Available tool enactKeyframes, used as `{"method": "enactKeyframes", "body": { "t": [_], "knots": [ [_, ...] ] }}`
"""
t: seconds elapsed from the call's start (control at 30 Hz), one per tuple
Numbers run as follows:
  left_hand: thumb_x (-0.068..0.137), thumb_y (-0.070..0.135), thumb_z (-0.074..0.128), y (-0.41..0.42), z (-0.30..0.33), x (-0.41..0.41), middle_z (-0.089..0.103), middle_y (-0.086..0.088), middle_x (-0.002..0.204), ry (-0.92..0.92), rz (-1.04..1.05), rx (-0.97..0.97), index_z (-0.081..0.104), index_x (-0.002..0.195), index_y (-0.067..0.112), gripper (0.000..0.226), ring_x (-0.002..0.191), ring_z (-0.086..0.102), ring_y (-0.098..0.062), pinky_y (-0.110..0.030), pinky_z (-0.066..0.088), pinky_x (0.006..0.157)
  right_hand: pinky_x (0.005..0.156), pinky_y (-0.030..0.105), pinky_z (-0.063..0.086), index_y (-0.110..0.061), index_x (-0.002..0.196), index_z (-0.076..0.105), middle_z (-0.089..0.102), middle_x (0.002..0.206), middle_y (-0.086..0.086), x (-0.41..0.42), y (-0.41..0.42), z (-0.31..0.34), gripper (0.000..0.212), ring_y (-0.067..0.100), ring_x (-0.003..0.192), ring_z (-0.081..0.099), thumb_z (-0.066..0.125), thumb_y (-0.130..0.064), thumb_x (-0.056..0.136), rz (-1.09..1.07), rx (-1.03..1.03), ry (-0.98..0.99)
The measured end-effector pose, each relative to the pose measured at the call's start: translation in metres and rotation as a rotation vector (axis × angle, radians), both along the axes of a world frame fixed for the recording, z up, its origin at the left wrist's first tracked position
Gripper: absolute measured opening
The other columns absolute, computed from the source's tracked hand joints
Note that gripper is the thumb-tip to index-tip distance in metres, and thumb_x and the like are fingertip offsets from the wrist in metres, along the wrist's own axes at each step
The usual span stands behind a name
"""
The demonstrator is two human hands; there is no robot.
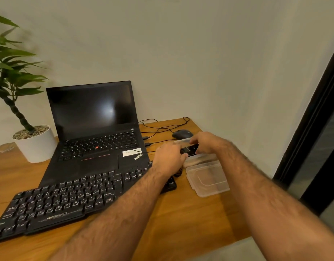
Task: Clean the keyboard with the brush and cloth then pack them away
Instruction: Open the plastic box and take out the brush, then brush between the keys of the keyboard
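A black Zebronics keyboard (68, 200) lies slanted across the wooden desk (190, 219) in front of the laptop. Right of it stands a clear plastic container (198, 159), with its clear lid (207, 178) lying flat just in front. Both my hands are at the container. My left hand (169, 158) touches its left side, and my right hand (207, 143) reaches over its top. A dark item (190, 148) shows between the hands, inside or just above the container; blur hides what it is. I cannot make out the brush or the cloth separately.
An open black ThinkPad laptop (94, 125) sits behind the keyboard. A black mouse (182, 134) and loose cables (162, 127) lie behind the container. A potted plant in a white pot (35, 146) stands at the left. The desk's right edge is close to the container.
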State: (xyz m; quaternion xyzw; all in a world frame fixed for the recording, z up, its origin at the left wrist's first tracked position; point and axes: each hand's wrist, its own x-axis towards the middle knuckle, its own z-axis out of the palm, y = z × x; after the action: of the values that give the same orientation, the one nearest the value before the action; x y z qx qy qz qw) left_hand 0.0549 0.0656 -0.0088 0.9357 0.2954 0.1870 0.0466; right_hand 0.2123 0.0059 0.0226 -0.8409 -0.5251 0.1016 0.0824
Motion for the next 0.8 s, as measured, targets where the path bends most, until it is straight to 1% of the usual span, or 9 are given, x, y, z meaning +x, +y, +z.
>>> {"method": "enactKeyframes", "body": {
  "t": [0.07,0.23,0.33,0.4,0.5,0.57,0.67,0.73,0.8],
  "knots": [
    [0.099,0.044,0.055,0.0,-0.002,-0.002,0.066,-0.001,0.11,-0.04,-0.013,-0.024,0.063,0.127,0.019,0.038,0.099,0.061,-0.019,-0.038,0.053,0.085,0.097,0.033,0.048,-0.02,0.132,0.059,0.062,0.125,0.002,0.001,0.007,0.0,0.051,0.02,0.111,0.058,0.072,-0.009,0.084,0.009,-0.061,-0.031],
    [0.099,0.043,0.055,-0.002,-0.004,-0.002,0.066,-0.001,0.11,-0.061,0.001,-0.041,0.06,0.129,0.017,0.041,0.101,0.06,-0.018,-0.036,0.051,0.085,0.093,0.036,0.052,-0.022,0.115,0.068,0.065,0.112,0.002,-0.002,0.01,-0.003,0.033,0.019,0.101,0.059,0.072,-0.014,0.083,-0.025,-0.147,-0.111],
    [0.097,0.043,0.058,-0.005,-0.006,-0.005,0.066,-0.002,0.12,-0.113,0.029,-0.066,0.057,0.134,0.017,0.045,0.11,0.06,-0.02,-0.039,0.051,0.092,0.089,0.036,0.053,-0.023,0.114,0.065,0.062,0.111,0.002,-0.007,0.003,0.01,0.04,0.02,0.099,0.059,0.078,-0.016,0.077,-0.058,-0.1,-0.14],
    [0.098,0.042,0.057,-0.01,-0.004,-0.009,0.064,-0.001,0.123,-0.22,0.048,-0.1,0.058,0.132,0.017,0.042,0.112,0.058,-0.019,-0.034,0.049,0.093,0.082,0.034,0.052,-0.023,0.116,0.062,0.063,0.109,0.001,-0.012,-0.004,0.022,0.047,0.019,0.095,0.058,0.079,-0.015,0.073,-0.073,-0.03,-0.175],
    [0.103,0.044,0.046,-0.021,0.01,-0.023,0.066,0.004,0.113,-0.499,0.11,-0.32,0.064,0.122,0.018,0.036,0.105,0.061,-0.014,-0.028,0.048,0.086,0.08,0.035,0.049,-0.026,0.119,0.059,0.062,0.111,-0.001,-0.025,-0.017,0.036,0.05,0.018,0.094,0.056,0.077,-0.017,0.073,-0.042,0.089,-0.2],
    [0.103,0.049,0.041,-0.019,0.018,-0.035,0.069,0.004,0.098,-0.647,0.159,-0.484,0.067,0.106,0.018,0.041,0.093,0.065,-0.015,-0.036,0.054,0.084,0.084,0.038,0.05,-0.026,0.117,0.059,0.06,0.112,-0.001,-0.039,-0.026,0.041,0.049,0.019,0.1,0.056,0.076,-0.016,0.073,0.024,0.175,-0.218],
    [0.103,0.052,0.041,-0.009,0.028,-0.067,0.072,-0.002,0.096,-0.686,0.12,-0.743,0.066,0.092,0.021,0.041,0.091,0.069,-0.02,-0.043,0.057,0.084,0.09,0.035,0.045,-0.026,0.115,0.06,0.057,0.113,-0.002,-0.077,-0.035,0.044,0.043,0.02,0.111,0.048,0.074,-0.017,0.075,0.172,0.276,-0.272],
    [0.102,0.048,0.047,-0.007,0.033,-0.098,0.073,-0.005,0.101,-0.63,0.053,-0.874,0.068,0.097,0.02,0.035,0.092,0.069,-0.019,-0.035,0.057,0.077,0.096,0.033,0.04,-0.026,0.121,0.058,0.053,0.119,-0.004,-0.111,-0.038,0.045,0.047,0.018,0.118,0.042,0.074,-0.019,0.078,0.236,0.3,-0.247],
    [0.101,0.042,0.052,-0.008,0.03,-0.134,0.072,-0.004,0.093,-0.556,0.009,-0.875,0.071,0.099,0.019,0.03,0.081,0.068,-0.015,-0.029,0.054,0.068,0.103,0.035,0.039,-0.027,0.127,0.056,0.051,0.126,-0.004,-0.147,-0.038,0.043,0.052,0.017,0.123,0.038,0.074,-0.018,0.079,0.295,0.314,-0.207]
  ]
}}
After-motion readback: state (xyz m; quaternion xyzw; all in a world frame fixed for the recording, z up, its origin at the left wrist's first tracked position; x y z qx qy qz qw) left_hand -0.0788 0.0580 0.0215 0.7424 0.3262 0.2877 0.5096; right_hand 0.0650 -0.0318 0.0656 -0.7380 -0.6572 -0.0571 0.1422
